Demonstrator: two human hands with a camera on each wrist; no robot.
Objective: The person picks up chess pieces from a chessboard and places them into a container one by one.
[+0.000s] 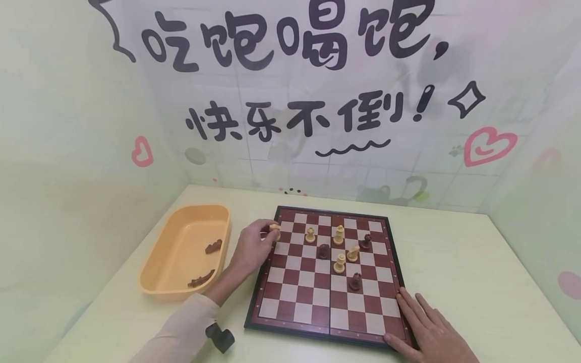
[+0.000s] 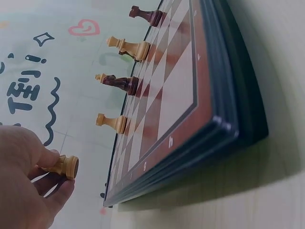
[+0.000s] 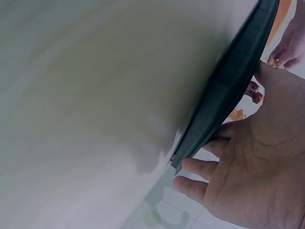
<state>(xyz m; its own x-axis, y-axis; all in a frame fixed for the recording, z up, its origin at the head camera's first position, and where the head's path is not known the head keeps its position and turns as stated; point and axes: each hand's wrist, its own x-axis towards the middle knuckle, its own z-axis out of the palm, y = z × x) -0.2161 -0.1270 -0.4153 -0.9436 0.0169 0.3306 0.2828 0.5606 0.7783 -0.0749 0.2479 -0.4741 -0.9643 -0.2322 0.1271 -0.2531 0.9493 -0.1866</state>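
Note:
My left hand (image 1: 255, 244) pinches a light wooden-coloured chess piece (image 2: 70, 167) between thumb and fingers, over the left border of the chessboard (image 1: 298, 297). Its round base shows in the left wrist view; the fingers cover its top. My right hand (image 1: 436, 330) rests along the board's right edge near the front corner, fingers extended. On the squares stand a light rook (image 2: 112, 123), a light king (image 1: 338, 235), a light knight (image 1: 353, 253), another light piece (image 1: 339, 263), and dark pieces, among them a dark knight (image 1: 323, 251) and a dark piece (image 1: 355, 281) nearest the front.
An orange-yellow tray (image 1: 150, 262) stands left of the board, with a dark piece (image 1: 213, 246) and more dark pieces (image 1: 201, 279) lying in it. My left forearm passes beside its front right corner. A printed curtain (image 1: 281, 166) hangs behind the table.

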